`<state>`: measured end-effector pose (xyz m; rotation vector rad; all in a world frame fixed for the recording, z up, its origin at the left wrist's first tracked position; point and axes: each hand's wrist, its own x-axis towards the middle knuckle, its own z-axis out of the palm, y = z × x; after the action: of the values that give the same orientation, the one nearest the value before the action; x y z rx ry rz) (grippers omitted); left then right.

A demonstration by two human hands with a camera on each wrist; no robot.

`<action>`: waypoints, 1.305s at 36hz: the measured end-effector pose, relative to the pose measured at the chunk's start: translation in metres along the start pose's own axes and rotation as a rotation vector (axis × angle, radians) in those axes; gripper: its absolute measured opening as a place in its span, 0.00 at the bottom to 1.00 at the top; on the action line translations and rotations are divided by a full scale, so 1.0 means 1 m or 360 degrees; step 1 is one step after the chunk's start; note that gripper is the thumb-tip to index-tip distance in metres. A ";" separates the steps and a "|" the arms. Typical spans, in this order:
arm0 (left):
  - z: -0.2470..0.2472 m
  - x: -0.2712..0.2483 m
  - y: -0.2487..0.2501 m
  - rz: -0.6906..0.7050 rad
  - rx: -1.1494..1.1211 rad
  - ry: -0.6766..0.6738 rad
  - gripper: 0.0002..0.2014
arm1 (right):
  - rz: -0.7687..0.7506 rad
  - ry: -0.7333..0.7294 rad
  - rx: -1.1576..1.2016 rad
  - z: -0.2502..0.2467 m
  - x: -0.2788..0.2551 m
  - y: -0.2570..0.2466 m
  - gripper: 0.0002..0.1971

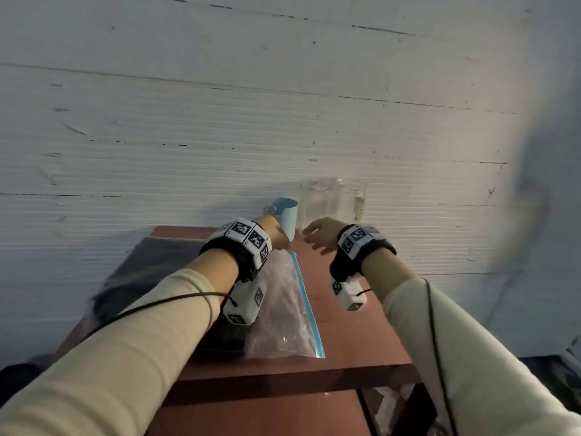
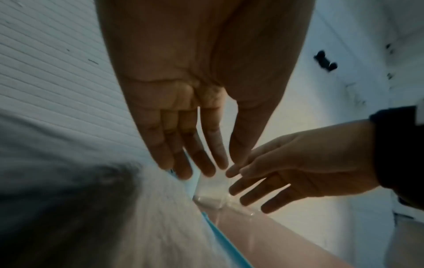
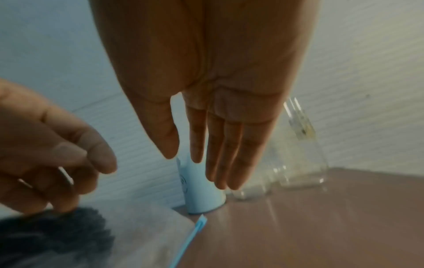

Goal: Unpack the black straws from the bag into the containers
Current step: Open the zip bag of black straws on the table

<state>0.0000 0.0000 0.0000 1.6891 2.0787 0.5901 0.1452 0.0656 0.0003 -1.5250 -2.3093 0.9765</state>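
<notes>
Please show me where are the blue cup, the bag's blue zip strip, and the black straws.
blue cup (image 3: 201, 197), right wrist view, on its lower side wall.
blue zip strip (image 1: 306, 297), head view, midway along the strip.
black straws (image 3: 52, 241), right wrist view, on the dark bundle inside the bag.

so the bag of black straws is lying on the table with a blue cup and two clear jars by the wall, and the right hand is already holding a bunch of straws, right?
Not quite. The right hand holds nothing: the right wrist view shows its fingers straight and bare above the blue cup. The rest stands: the bag with black straws lies on the table, and the two clear jars stand by the wall.
</notes>
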 end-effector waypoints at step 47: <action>0.014 0.029 -0.015 -0.0275 0.0238 -0.0018 0.18 | -0.0153 -0.0063 -0.0382 0.040 0.039 -0.003 0.04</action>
<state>-0.0099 0.0267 -0.0216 1.5635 2.2811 0.3789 0.1056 0.0826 -0.0347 -1.4727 -2.5795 0.7338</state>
